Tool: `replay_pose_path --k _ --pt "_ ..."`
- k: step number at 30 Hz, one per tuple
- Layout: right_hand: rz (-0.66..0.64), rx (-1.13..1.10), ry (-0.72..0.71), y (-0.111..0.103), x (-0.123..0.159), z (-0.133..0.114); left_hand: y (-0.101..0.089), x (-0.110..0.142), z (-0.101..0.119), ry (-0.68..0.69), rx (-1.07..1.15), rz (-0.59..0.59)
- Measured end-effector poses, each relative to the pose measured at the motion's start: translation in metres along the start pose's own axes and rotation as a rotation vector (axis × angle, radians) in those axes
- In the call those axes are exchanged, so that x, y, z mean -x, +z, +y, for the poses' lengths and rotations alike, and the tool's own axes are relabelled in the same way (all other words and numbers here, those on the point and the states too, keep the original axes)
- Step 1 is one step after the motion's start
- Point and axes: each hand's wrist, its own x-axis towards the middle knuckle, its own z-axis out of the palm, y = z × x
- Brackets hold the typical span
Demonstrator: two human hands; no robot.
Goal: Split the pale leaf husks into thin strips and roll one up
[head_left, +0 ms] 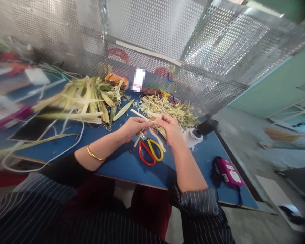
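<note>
While left hand (133, 129) and right hand (172, 129) pinch pale husk strips (158, 139), red-and-yellow-handled scissors (152, 151) lie beneath, blades (143, 136) mostly hidden; yellow-green husk shreds (176, 110), white thread cone (193, 137) crowd blue worktop (205, 152).

I wore the 1 camera on my head. It looked forward and down from close above the desk (122, 164), with my hands (169, 129) near mid-view, my striped clothing (109, 225) along the bottom and the perforated screen (152, 23) across the top.

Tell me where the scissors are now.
In the head view's lower centre, the scissors lie on the blue table, below the left hand and right hand.
</note>
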Motion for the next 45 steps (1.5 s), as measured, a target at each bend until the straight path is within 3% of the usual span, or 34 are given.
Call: replay_pose_path --k 4,7,12,14,17,18,19,21,23,25,29,35,37,41,45 --pt "0.127 0.131 -0.07 0.005 0.002 0.003 0.002 0.002 0.001 0.01 -0.024 -0.035" --pt "0.254 0.087 -0.053 0.007 -0.003 0.014 0.003 0.002 0.0 0.029 -0.041 -0.02" --pt "0.331 0.014 0.007 0.002 -0.011 0.024 0.002 -0.003 -0.005 0.044 -0.003 0.062" --pt "0.519 0.051 -0.111 -0.001 -0.008 0.016 -0.001 -0.005 -0.006 0.044 0.06 0.122" --pt "0.797 0.245 -0.411 0.001 0.008 -0.004 -0.003 -0.007 -0.002 0.075 0.138 0.243" --pt "0.791 0.325 -0.482 0.004 0.015 -0.009 -0.003 -0.007 0.001 0.094 0.149 0.29" --pt "0.7 0.436 -0.531 0.009 0.021 -0.012 -0.003 -0.006 0.003 0.119 0.155 0.34" --pt "0.417 0.639 -0.559 0.022 0.029 -0.012 -0.001 -0.005 0.006 0.171 0.167 0.431" --pt "0.162 0.728 -0.455 0.036 0.031 -0.003 0.001 -0.003 0.008 0.198 0.186 0.455" --pt "0.055 0.718 -0.333 0.046 0.028 0.008 0.003 -0.002 0.007 0.183 0.216 0.407" --pt "0.078 0.456 -0.076 0.055 0.022 0.023 0.004 -0.003 0.001 0.131 0.208 0.299" --pt "0.096 0.025 0.161 0.064 0.023 0.028 0.003 -0.005 -0.003 0.077 0.122 0.302" --pt "0.093 -0.072 0.18 0.065 0.023 0.026 0.0 -0.004 0.0 0.078 0.118 0.261" --pt "0.107 -0.124 0.113 0.058 0.022 0.018 -0.011 -0.004 0.009 0.144 0.1 0.01" --pt "0.116 0.015 0.013 0.05 0.022 0.009 -0.017 -0.006 0.014 0.161 0.127 0.028"
